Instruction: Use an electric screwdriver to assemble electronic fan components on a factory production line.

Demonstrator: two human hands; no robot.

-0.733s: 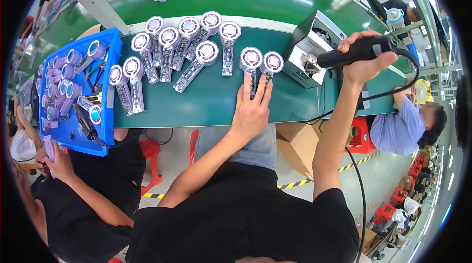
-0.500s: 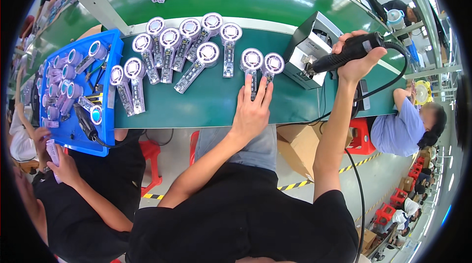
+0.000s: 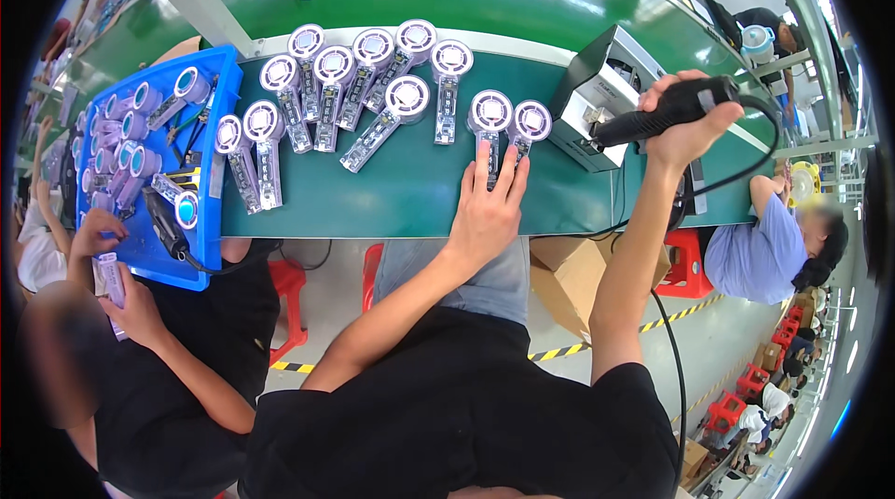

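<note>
My right hand [image 3: 687, 131] is wrapped round a black corded electric screwdriver [image 3: 653, 118]. Its tip points left, at the front of a grey box-shaped screw feeder [image 3: 601, 107]; whether it touches a screw is too small to tell. My left hand [image 3: 485, 224] has its fingers stretched out over the handles of two pale purple, round-headed device housings, a left one [image 3: 491, 113] and a right one [image 3: 532, 121]. Both lie side by side with circuit boards showing. Several more such housings [image 3: 406, 98] lie in a loose group to the left on the green table [image 3: 373, 210].
A blue tray [image 3: 219, 163] at the left holds several housings and another black screwdriver [image 3: 165, 228]. A co-worker sits beside it, holding a purple part [image 3: 112, 283]. The black cable [image 3: 746, 163] loops right of my hand. A cardboard box [image 3: 569, 284] stands below the table edge.
The whole view has shifted slightly. My hands keep nearly the same places over the housings and at the feeder. The co-worker's head has come into view at the left, and their far hand has risen.
</note>
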